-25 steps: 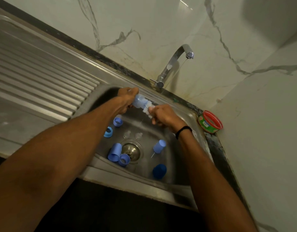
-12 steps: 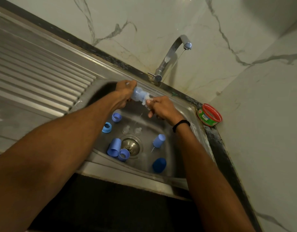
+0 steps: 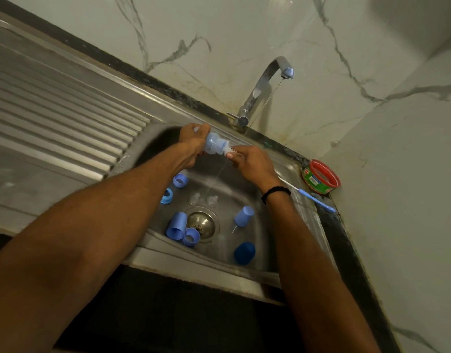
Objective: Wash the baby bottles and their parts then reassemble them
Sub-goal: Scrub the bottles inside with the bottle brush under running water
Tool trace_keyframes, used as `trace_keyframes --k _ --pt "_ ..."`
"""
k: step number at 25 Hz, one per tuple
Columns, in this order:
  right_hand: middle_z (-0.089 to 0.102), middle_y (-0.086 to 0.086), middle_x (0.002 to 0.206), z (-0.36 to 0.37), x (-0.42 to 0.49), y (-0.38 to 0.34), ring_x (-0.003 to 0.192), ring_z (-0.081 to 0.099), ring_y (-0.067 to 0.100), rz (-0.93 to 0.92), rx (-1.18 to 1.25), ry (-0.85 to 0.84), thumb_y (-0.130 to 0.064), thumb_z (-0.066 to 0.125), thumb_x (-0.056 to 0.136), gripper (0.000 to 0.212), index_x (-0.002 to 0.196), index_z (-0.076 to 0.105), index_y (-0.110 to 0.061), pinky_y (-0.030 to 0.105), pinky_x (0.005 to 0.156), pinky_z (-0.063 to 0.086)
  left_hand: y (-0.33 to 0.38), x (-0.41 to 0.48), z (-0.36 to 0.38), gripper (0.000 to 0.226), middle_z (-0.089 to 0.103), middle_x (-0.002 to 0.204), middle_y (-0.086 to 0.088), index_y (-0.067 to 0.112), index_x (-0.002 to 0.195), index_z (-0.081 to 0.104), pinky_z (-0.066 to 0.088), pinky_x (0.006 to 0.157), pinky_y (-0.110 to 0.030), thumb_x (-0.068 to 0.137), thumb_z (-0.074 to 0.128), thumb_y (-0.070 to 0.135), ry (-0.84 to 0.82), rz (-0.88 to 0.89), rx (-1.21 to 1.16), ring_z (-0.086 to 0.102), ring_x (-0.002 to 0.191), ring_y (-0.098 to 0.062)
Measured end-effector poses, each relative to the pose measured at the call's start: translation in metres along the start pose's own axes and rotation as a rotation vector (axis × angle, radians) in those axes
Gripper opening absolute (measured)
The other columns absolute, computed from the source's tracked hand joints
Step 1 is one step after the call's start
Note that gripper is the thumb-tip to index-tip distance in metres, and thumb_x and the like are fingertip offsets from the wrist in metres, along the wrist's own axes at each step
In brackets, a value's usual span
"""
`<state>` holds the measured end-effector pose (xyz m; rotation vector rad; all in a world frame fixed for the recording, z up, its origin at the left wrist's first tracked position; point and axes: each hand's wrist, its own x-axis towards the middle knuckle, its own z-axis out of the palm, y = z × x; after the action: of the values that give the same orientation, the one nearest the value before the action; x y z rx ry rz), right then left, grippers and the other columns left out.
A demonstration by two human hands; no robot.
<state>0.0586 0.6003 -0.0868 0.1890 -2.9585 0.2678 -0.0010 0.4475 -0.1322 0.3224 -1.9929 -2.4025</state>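
Two arms in view, both bare from the lower frame edge to the hands.

Left forearm [image 3: 104, 225]: uncovered along its full visible length. Left hand [image 3: 193, 141]: bare.

Right forearm [image 3: 308, 263]: uncovered likewise. Right hand [image 3: 249, 161]: bare.

One item worn: a narrow black wristband [image 3: 275, 192] on the right wrist, plain, dark throughout and close-fitting. Its material, whether cord, elastic or rubber, cannot be determined.

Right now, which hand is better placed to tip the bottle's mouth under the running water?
Left, probably: the left hand grips the bottle, its mouth beside the stream, while the right hand holds the brush.
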Motion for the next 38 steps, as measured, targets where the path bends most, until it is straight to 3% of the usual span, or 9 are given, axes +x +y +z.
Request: trace_keyframes --k 2,7,15,19,26,29,32,36,38 --pt "0.069 0.003 0.105 0.004 -0.002 -0.002 0.094 0.062 0.022 0.017 -0.011 0.060 -0.041 0.056 0.097 0.032 0.121 0.065 -0.021 0.033 0.077 0.047 0.000 -0.003 -0.001 0.031 0.061 0.110 -0.012 0.008 0.121 0.057 0.050 0.070 -0.026 0.100 0.055 0.031 0.018 0.008 -0.013 0.060 0.089 -0.019" --pt "0.062 0.010 0.109 0.005 -0.010 -0.005 0.103 0.057 0.032 0.122 -0.221 0.190 -0.021 0.055 0.094 0.029 0.123 0.059 -0.024 0.042 0.089 0.038 0.005 -0.025 0.002 0.023 0.065 0.102 -0.009 0.018 0.114 0.058 0.057 0.094 -0.043 0.097 0.062 0.033 0.009 -0.039 -0.072 0.066 0.100 -0.028" --pt "0.061 0.005 0.114 0.001 -0.043 0.027 0.107 0.055 0.027 0.169 -0.079 0.276 -0.025 0.058 0.094 0.030 0.124 0.061 -0.028 0.040 0.095 0.033 0.002 -0.045 -0.014 0.037 0.069 0.116 -0.009 0.016 0.118 0.064 0.060 0.090 -0.040 0.090 0.072 0.039 -0.215 -0.033 -0.095 0.071 0.103 -0.024" --pt "0.066 0.004 0.105 0.005 -0.048 0.037 0.098 0.058 0.026 0.128 0.097 0.264 -0.030 0.055 0.097 0.015 0.107 0.060 -0.020 0.041 0.089 0.039 -0.002 -0.034 -0.021 0.042 0.065 0.123 -0.010 0.012 0.122 0.059 0.059 0.092 -0.042 0.088 0.075 0.031 -0.316 -0.019 -0.092 0.068 0.109 -0.026" --pt "0.063 0.002 0.080 0.006 -0.026 0.035 0.076 0.058 0.023 0.184 0.123 0.221 -0.037 0.055 0.094 0.023 0.080 0.061 -0.020 0.031 0.063 0.041 -0.004 -0.016 -0.023 0.036 0.062 0.124 -0.009 0.020 0.122 0.059 0.061 0.087 -0.041 0.090 0.074 0.023 -0.375 0.021 -0.080 0.067 0.110 -0.029" --pt "0.067 -0.002 0.083 0.007 -0.026 0.034 0.080 0.060 0.020 0.186 0.189 0.198 -0.036 0.058 0.094 0.019 0.090 0.072 -0.024 0.027 0.064 0.036 0.000 -0.019 -0.021 0.037 0.068 0.117 -0.010 0.019 0.117 0.063 0.060 0.075 -0.031 0.090 0.072 0.042 -0.345 -0.033 0.020 0.070 0.098 -0.022" --pt "0.072 -0.003 0.095 0.007 -0.026 0.029 0.090 0.061 0.020 0.069 0.010 0.332 -0.029 0.060 0.094 0.018 0.105 0.074 -0.028 0.031 0.078 0.034 0.001 -0.028 -0.018 0.054 0.071 0.101 -0.011 0.014 0.108 0.067 0.055 0.064 -0.026 0.087 0.063 0.064 -0.261 -0.111 0.221 0.066 0.079 -0.018" --pt "0.064 -0.001 0.079 -0.005 -0.030 0.029 0.081 0.058 0.021 0.154 0.122 0.340 -0.032 0.057 0.092 0.014 0.082 0.063 -0.025 0.034 0.082 0.033 0.012 -0.025 -0.025 0.036 0.061 0.130 -0.012 0.016 0.128 0.060 0.058 0.088 -0.036 0.094 0.067 0.021 -0.497 -0.109 -0.122 0.063 0.116 -0.029" --pt "0.064 -0.001 0.077 -0.008 -0.033 0.031 0.081 0.058 0.023 0.173 0.130 0.351 -0.032 0.057 0.092 0.017 0.079 0.061 -0.021 0.033 0.079 0.028 0.013 -0.025 -0.026 0.045 0.062 0.127 -0.013 0.013 0.131 0.059 0.059 0.084 -0.034 0.091 0.071 0.029 -0.522 -0.181 -0.100 0.064 0.112 -0.027"
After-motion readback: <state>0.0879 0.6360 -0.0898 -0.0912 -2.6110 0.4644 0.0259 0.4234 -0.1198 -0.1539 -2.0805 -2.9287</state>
